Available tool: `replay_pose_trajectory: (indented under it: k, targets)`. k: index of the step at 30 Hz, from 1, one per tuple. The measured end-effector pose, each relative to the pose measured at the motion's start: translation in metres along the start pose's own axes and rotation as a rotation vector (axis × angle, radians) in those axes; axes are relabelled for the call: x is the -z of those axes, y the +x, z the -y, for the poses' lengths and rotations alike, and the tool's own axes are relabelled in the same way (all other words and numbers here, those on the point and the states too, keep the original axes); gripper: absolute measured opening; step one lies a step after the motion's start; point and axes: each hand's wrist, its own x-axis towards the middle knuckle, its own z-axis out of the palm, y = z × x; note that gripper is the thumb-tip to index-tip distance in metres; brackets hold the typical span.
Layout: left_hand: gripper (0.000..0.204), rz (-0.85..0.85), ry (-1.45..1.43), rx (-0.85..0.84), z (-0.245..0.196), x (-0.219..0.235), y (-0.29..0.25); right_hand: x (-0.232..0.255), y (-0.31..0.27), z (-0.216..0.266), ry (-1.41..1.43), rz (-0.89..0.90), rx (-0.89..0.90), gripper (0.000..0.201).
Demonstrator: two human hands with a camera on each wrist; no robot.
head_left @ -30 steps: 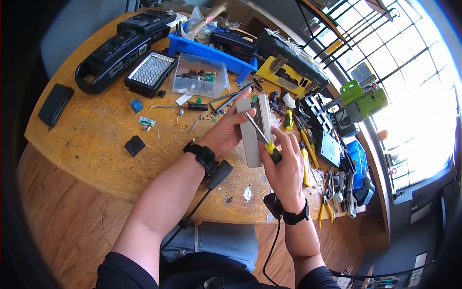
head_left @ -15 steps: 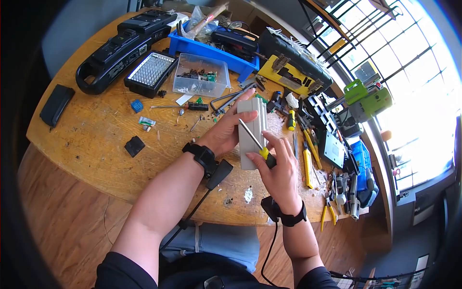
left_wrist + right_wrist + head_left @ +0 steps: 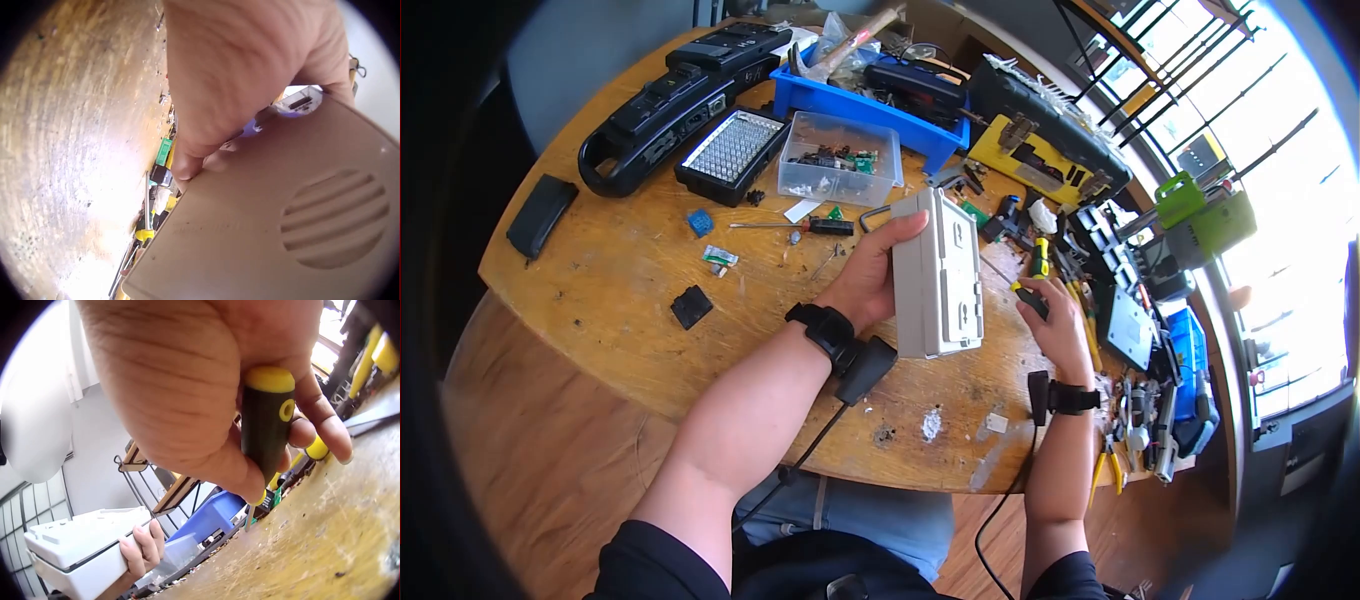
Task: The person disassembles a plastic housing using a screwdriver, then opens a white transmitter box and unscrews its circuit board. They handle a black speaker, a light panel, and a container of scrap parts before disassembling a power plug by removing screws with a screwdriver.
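My left hand [image 3: 865, 280] grips a light grey plastic box [image 3: 915, 285] by its far side, thumb over the top edge, holding it raised above the table. The box's face with two keyhole-like recesses is turned to the right in the head view. A round slotted vent [image 3: 334, 219] shows on its side in the left wrist view. To the right of the box, my right hand [image 3: 1060, 325] holds a screwdriver [image 3: 267, 425] by its black and yellow handle, apart from the box. Its shaft slants toward the back left, over the table.
A clear plastic bin [image 3: 840, 165] of small parts and a blue tray [image 3: 870, 115] with a hammer stand at the back. Beside them is a black and yellow toolbox [image 3: 1040, 150]. Another screwdriver [image 3: 830, 228] lies behind the box. Pliers [image 3: 1108, 465] and more tools crowd the right edge.
The box has turned in my left hand, bringing its recessed face into view. My right hand has drawn away to the right with the screwdriver, which earlier lay across the box.
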Motion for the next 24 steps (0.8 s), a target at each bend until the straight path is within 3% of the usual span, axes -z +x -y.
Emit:
replay_pose_trajectory:
  k: [10, 12, 14, 16, 18, 20, 22, 24]
  targets:
    - [0.052, -0.011, 0.093, 0.030, 0.006, -0.004, -0.001, -0.012, -0.001, -0.018, 0.087, 0.048, -0.007, 0.029]
    - [0.052, -0.013, 0.135, 0.018, 0.008, -0.004, 0.000, -0.014, -0.001, -0.018, 0.117, -0.020, 0.055, 0.028]
    - [0.052, -0.006, 0.218, -0.046, 0.010, -0.009, 0.000, -0.009, 0.002, -0.013, 0.083, -0.211, 0.134, 0.028]
    - [0.053, -0.014, 0.245, -0.054, 0.012, -0.013, -0.001, -0.002, -0.001, 0.006, 0.181, -0.203, 0.088, 0.033]
    - [0.055, -0.025, 0.293, -0.074, 0.015, -0.017, -0.002, 0.001, -0.008, 0.035, 0.815, -0.011, -0.118, 0.041]
    - [0.056, -0.020, 0.310, -0.057, 0.017, -0.020, -0.003, -0.011, -0.010, 0.041, 0.843, 0.110, 0.067, 0.061]
    - [0.055, -0.018, 0.317, -0.068, 0.019, -0.022, -0.003, -0.020, -0.015, 0.049, 0.934, 0.285, 0.079, 0.076]
    - [0.054, -0.018, 0.327, -0.083, 0.019, -0.022, -0.004, -0.023, -0.017, 0.051, 0.992, 0.295, 0.073, 0.082]
